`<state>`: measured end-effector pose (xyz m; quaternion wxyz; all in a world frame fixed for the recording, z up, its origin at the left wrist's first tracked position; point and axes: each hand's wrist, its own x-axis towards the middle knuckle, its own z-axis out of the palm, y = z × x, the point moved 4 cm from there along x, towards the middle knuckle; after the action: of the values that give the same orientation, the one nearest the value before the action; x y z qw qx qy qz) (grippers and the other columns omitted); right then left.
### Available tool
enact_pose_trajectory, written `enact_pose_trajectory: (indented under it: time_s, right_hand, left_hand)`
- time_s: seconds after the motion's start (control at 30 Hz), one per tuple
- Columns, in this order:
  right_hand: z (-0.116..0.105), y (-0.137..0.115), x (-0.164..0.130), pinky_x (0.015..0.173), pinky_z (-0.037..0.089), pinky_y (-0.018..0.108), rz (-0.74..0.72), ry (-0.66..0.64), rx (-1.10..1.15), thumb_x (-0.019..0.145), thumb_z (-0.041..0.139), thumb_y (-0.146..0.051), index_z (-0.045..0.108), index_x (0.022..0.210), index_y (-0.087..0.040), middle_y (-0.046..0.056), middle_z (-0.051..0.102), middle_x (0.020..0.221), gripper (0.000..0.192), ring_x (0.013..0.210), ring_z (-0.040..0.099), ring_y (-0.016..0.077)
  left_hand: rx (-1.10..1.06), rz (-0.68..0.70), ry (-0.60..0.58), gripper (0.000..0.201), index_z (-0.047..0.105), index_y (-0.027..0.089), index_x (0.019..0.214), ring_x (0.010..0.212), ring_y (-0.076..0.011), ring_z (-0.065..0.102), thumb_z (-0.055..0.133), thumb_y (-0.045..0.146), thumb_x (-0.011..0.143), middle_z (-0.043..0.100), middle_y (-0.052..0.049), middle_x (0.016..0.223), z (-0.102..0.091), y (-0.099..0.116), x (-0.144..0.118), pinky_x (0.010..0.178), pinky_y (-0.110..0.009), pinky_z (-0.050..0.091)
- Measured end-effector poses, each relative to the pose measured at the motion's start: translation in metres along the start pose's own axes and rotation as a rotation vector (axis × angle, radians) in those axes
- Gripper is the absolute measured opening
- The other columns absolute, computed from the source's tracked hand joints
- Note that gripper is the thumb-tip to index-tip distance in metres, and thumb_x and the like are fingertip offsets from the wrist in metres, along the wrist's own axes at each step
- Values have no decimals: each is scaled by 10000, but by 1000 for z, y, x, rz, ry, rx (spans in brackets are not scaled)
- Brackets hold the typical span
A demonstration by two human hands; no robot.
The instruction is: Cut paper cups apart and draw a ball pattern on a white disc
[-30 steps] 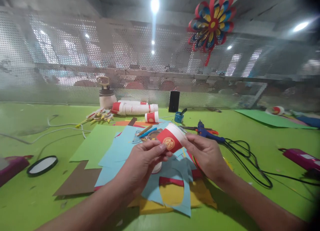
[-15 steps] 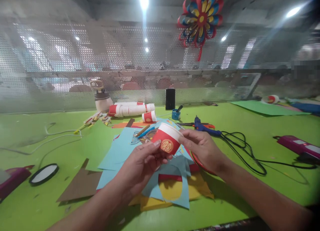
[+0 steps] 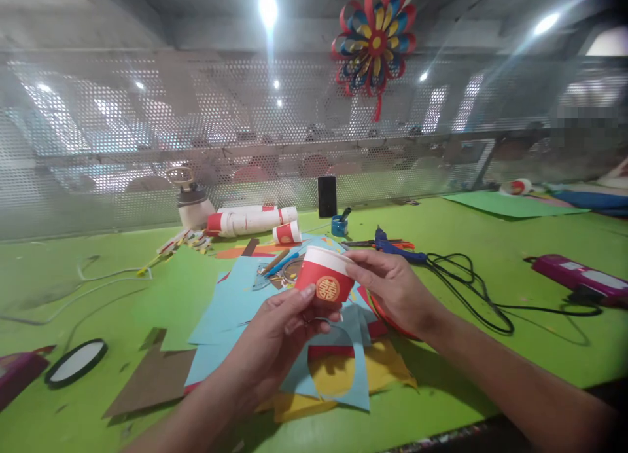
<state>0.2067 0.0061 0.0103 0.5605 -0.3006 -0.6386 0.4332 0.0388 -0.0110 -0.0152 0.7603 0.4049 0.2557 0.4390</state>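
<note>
Between my hands is a red and white paper cup [image 3: 326,273] with a gold round emblem, held above the pile of paper. My left hand [image 3: 284,325] is closed on its lower left side, thumb near the emblem. At the upper right, the fingers of my right hand [image 3: 392,283] pinch the rim. Light blue paper sheets [image 3: 226,299] lie under the hands, one with a round cut-out over yellow paper [image 3: 387,368]. Another paper cup [image 3: 287,232] lies on its side beyond, beside a stack of nested paper cups [image 3: 255,221].
A blue glue gun [image 3: 392,243] with a black cable lies to the right, near a purple power strip [image 3: 579,276]. Farther back are a blue jar [image 3: 339,226], a black phone-like slab [image 3: 327,196] and a spray bottle [image 3: 192,204]. A black-rimmed disc [image 3: 76,362] lies left.
The view has shifted slightly, so the background sits farther left. The cup has turned a little more upright, with both hands still on it.
</note>
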Motion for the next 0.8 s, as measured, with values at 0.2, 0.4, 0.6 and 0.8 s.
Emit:
enact_pose_trajectory:
  time_s: [0.2,0.4,0.6,0.8]
  right_hand:
    - [-1,0,-1,775,475,252,-2,14,-15,880,670,-299,751,998,-280,-20,739,945,145,840,616,120]
    - [-2,2,-3,815,471,269,-1,10,-20,901,646,-306,736,1027,-284,-8,734,1012,157,903,619,133]
    - [-1,4,-4,800,494,290,36,-10,59,905,640,-319,728,1051,-276,15,726,1051,176,896,629,147]
    - [-1,7,-7,765,512,296,81,-34,103,915,630,-304,708,1124,-288,26,714,1066,223,881,630,146]
  left_hand:
    - [-12,-31,-52,244,736,71,854,758,-174,630,612,279,872,717,-140,891,1,-2,-1,716,-287,480]
    - [-18,-83,-126,342,723,47,905,815,-209,634,512,316,903,699,-166,934,3,-3,-3,729,-302,470]
    - [-40,-113,-200,403,691,67,945,785,-197,637,424,367,965,680,-160,954,9,-4,-5,639,-270,446]
    - [-13,-66,-131,392,668,64,952,756,-176,617,415,362,979,670,-152,928,8,-2,-5,614,-255,442]
